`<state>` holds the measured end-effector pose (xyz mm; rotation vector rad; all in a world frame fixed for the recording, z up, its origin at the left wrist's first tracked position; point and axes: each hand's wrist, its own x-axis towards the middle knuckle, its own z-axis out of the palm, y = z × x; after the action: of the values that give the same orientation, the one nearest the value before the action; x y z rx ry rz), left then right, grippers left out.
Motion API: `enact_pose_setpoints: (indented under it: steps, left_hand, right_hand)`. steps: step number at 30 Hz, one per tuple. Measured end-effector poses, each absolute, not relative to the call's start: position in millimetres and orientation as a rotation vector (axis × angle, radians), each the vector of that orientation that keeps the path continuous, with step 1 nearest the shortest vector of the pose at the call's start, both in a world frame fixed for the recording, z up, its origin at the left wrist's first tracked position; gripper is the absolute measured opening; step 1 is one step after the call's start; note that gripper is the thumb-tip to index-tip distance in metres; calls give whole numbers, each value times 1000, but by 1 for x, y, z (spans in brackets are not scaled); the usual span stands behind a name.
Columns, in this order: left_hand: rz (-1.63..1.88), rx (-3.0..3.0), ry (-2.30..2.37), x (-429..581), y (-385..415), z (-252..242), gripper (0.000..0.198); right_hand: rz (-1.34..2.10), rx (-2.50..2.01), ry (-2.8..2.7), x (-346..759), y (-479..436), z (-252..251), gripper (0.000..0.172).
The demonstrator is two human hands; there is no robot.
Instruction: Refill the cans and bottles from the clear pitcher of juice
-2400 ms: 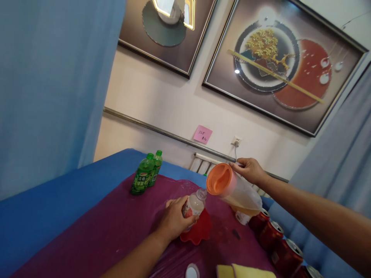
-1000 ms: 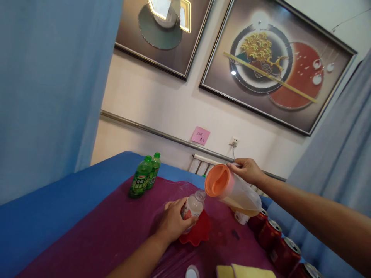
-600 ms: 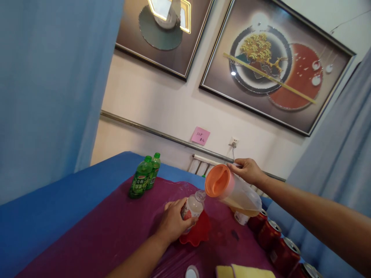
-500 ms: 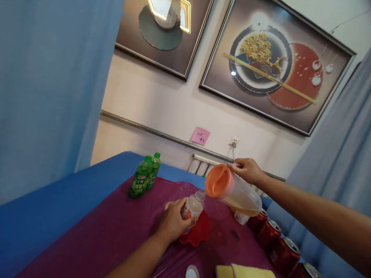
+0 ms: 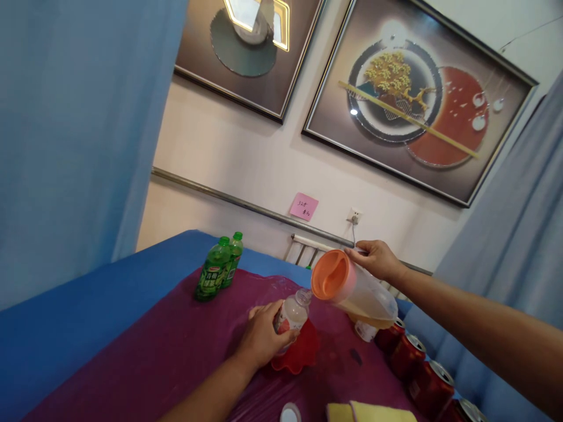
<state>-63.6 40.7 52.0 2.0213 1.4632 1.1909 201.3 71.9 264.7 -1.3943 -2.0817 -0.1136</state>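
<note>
My left hand [image 5: 264, 335] is wrapped round a clear plastic bottle [image 5: 294, 313] with a pink-and-white label; its mouth is uncapped. The bottle stands tilted slightly over a red scalloped dish [image 5: 303, 351]. My right hand [image 5: 376, 258] grips a clear pitcher [image 5: 372, 296] from above and behind, its handle hidden by the fingers. Tipped nearly on its side, the pitcher points its orange lid [image 5: 332, 274] at the bottle's mouth. Pale yellowish liquid lies along the pitcher's lower side. Whether any liquid runs between the two cannot be made out.
Two green drink bottles [image 5: 213, 269] stand at the back left on the purple sheet [image 5: 176, 340]. Several red cans [image 5: 431, 381] line the right edge, near a white-labelled container [image 5: 366, 330]. A yellow cloth [image 5: 378, 412] and a white cap [image 5: 290, 414] lie in front.
Almost nothing differs. Both hands keep their hold on the bottle and the pitcher, and the view has shifted very slightly.
</note>
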Motion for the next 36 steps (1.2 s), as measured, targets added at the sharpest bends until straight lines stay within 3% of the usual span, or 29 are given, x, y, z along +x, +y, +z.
enact_pose_setpoints:
  steps: [36]
  left_hand:
    - [1208,2016,1451,-63,40,52,50]
  right_hand:
    - [-136,-1385,-2096,201,71,264,56]
